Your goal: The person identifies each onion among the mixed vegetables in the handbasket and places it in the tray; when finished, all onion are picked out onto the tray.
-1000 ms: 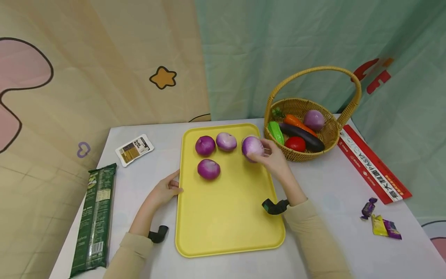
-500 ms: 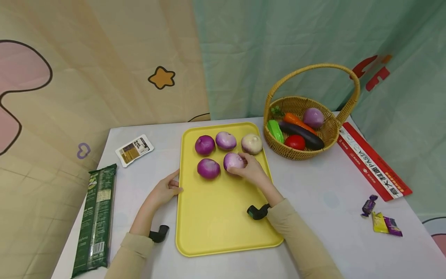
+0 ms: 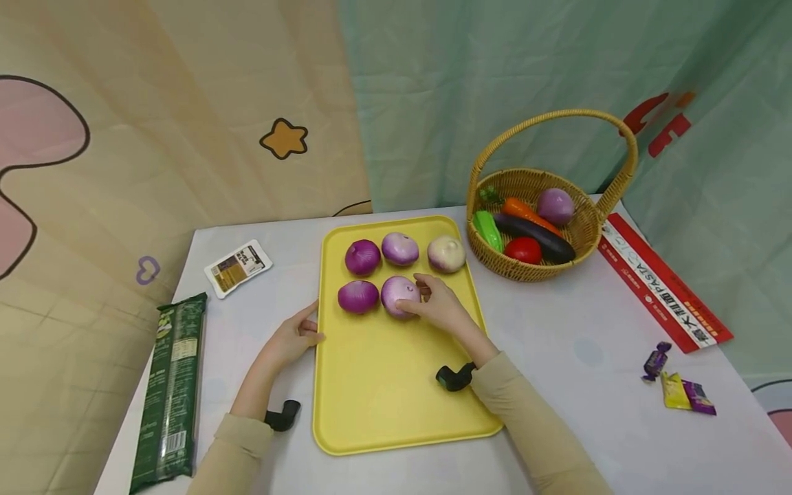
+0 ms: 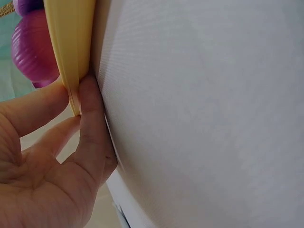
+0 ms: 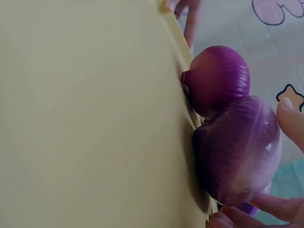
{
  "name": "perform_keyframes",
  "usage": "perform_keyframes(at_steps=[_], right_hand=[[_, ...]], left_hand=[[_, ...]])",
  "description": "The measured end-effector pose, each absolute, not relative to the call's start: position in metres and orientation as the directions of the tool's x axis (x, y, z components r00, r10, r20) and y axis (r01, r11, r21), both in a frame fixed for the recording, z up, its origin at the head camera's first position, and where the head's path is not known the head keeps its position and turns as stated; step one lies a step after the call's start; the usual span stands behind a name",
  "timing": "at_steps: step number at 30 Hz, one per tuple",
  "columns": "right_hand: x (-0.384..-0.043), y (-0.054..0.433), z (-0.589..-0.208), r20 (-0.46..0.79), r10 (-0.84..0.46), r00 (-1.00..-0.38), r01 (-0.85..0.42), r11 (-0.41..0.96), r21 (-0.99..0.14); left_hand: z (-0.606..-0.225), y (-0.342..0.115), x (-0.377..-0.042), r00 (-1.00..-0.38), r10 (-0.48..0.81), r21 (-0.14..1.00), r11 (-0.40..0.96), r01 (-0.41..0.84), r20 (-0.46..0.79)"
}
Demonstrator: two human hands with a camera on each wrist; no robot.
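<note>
My right hand (image 3: 443, 306) grips a pale purple onion (image 3: 394, 295) over the yellow tray (image 3: 396, 392), thumb on its near side and fingers behind. In the right wrist view this onion (image 5: 240, 154) sits close against the tray, beside a darker onion (image 5: 221, 78). My left hand (image 3: 293, 339) is at the tray's left edge; in the left wrist view its thumb and fingers pinch the tray rim (image 4: 71, 52). The dark onion (image 3: 357, 297) lies left of the held one. Behind them are another dark onion (image 3: 362, 258), a white-purple onion (image 3: 400, 249) and a whitish onion (image 3: 446, 254).
A wicker basket (image 3: 513, 269) with an eggplant (image 3: 532, 237), tomato, carrot, green pepper and onion stands back right. Right of it lies a red pasta package (image 3: 668, 285), with small candies (image 3: 676, 393) nearer. A green packet (image 3: 167, 392) and a white pouch (image 3: 238, 268) lie left.
My right hand has brought its onion left and nearer, from beside the whitish onion to the second row. The dark onion there has shifted slightly left. My left hand stays at the tray edge.
</note>
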State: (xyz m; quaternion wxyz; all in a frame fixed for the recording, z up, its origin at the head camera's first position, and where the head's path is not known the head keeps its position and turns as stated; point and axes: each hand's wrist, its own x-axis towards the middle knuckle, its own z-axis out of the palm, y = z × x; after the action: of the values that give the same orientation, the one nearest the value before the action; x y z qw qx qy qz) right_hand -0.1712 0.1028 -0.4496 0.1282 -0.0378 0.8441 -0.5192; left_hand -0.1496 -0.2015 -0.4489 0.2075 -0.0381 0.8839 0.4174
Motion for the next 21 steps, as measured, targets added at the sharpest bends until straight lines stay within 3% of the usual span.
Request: perform_keyframes(at_steps=[13,21], right_hand=[[-0.169,0.13,-0.425,-0.137,-0.2,-0.97,0.048,0.398,-0.916],[-0.185,0.193,-0.376,-0.02,0.031,-0.999,0.031,0.381,-0.924]], left_hand=[[-0.448,-0.2,-0.15,-0.91,0.114,0.73,0.64,-0.239,-0.398],[-0.445,-0.202,-0.148,-0.909,0.133,0.727,0.65,-0.22,-0.394]])
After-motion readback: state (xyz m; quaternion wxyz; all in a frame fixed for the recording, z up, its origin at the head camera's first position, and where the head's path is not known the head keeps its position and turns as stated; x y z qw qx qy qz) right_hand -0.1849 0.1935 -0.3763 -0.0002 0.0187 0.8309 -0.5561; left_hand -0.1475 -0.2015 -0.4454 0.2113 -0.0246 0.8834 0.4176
